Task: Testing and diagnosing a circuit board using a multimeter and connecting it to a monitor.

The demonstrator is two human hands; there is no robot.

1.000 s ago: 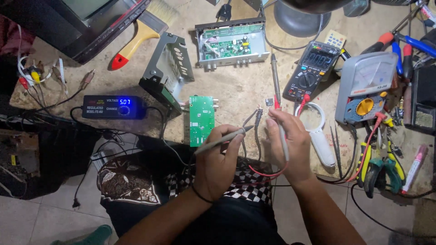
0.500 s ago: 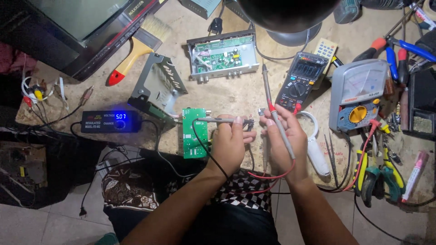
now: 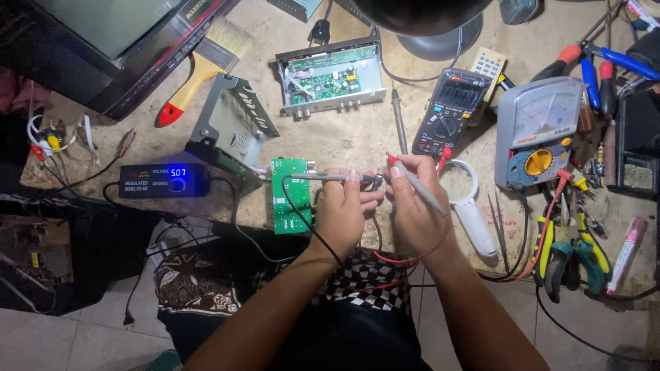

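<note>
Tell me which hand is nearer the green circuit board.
Left. The left hand sits just right of the green circuit board, its grey probe lying across the board's top. The right hand is farther right, beyond the left.

Hands (image 3: 377, 206) hold two meter probes (image 3: 416, 184)

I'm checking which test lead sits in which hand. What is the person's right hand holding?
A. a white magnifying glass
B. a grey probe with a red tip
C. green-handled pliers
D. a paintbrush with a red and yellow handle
B: the right hand grips a grey probe with a red tip, the red end pointing up toward the left hand, while the magnifying glass lies untouched on the bench beside it.
</note>
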